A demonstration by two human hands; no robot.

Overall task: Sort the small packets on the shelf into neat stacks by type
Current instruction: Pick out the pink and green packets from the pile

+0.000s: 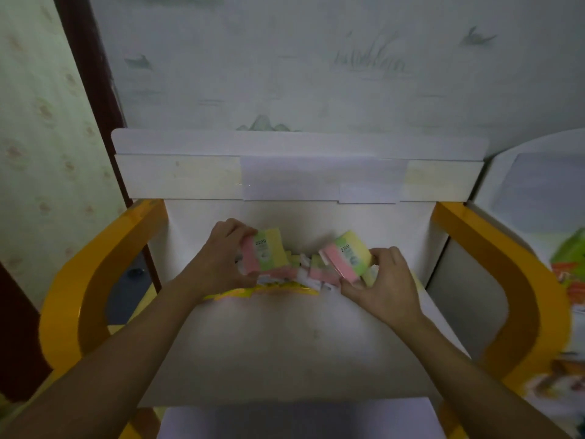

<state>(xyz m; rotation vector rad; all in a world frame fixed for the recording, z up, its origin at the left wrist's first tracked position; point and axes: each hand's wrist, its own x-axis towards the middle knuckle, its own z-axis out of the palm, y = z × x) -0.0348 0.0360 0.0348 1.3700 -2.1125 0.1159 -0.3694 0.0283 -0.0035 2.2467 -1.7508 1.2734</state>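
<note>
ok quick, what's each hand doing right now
Left hand: grips a pink, green and yellow packet stack.
Right hand: grips a second packet stack of the same colours.

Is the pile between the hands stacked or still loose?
Loose. The pile lies jumbled on the shelf, packets at mixed angles, while the left hand and right hand each grip a bundle.

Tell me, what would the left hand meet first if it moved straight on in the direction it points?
Probably the white back panel of the shelf; the left hand, gripping a pink-and-yellow packet stack, points up-right. Depth is unclear.
</note>
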